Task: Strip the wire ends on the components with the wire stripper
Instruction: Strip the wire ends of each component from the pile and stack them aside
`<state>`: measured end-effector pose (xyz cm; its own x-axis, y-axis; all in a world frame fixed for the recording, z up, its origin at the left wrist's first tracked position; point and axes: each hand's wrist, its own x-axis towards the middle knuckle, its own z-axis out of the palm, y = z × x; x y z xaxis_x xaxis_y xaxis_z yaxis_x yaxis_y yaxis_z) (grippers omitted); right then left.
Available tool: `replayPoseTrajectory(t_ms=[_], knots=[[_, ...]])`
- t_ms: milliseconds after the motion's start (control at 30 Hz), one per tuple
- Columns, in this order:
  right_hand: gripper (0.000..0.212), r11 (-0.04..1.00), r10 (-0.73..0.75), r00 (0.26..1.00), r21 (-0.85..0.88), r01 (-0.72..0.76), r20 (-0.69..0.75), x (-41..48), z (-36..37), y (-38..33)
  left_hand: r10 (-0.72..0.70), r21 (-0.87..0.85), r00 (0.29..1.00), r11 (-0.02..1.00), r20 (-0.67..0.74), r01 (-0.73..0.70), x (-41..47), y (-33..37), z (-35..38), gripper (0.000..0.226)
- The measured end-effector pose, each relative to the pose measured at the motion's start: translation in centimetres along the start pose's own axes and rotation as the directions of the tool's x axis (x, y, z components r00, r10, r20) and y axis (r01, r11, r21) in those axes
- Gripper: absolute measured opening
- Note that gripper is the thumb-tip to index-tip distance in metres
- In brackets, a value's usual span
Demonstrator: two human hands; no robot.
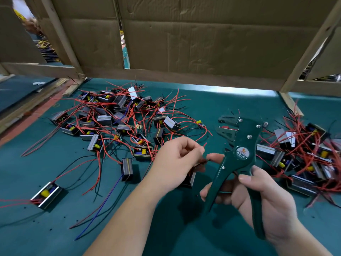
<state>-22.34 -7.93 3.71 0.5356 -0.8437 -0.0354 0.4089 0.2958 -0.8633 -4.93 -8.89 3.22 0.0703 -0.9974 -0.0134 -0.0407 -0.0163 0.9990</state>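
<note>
Fingers of the right hand [262, 193] curl round both handles of the one dark green metal wire stripper [238, 150]. Its black jaws stand parted, up and left of the grip, pointing away from the person. The left hand [177, 159] pinches thin red and black wires [204, 160] between thumb and fingertips, the ends just beside the stripper's pivot and short of the jaws. One small grey-cased component [190, 180] hangs partly hidden under that hand. Two heaps of like components lie on the green table mat [55, 228], a left heap [118, 117] and a right heap [304, 154], both too tangled to count. Two more lie apart: an open-cased component [46, 194] at near left and an upright component [127, 169].
</note>
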Motion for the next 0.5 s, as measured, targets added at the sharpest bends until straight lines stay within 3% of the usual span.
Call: replayPoseTrajectory(t_ms=[167, 333, 500], knots=[[0.066, 0.985, 0.034, 0.978, 0.158, -0.068, 0.207, -0.2, -0.3, -0.9, 0.046, -0.017, 0.997, 0.999, -0.063, -0.047, 0.2, 0.2, -0.5, 0.013], [0.072, 0.975, 0.195, 0.980, 0.119, -0.190, -0.037, 0.2, -0.8, -1.2, 0.144, -0.051, 0.988, 0.988, -0.055, -0.147, 0.3, 0.4, -1.2, 0.014], [0.061, 0.955, 0.279, 0.954, 0.069, -0.287, 0.114, -0.1, -0.2, -0.8, 0.275, 0.066, 0.959, 0.960, -0.068, -0.271, 0.1, 0.4, -1.3, 0.009]])
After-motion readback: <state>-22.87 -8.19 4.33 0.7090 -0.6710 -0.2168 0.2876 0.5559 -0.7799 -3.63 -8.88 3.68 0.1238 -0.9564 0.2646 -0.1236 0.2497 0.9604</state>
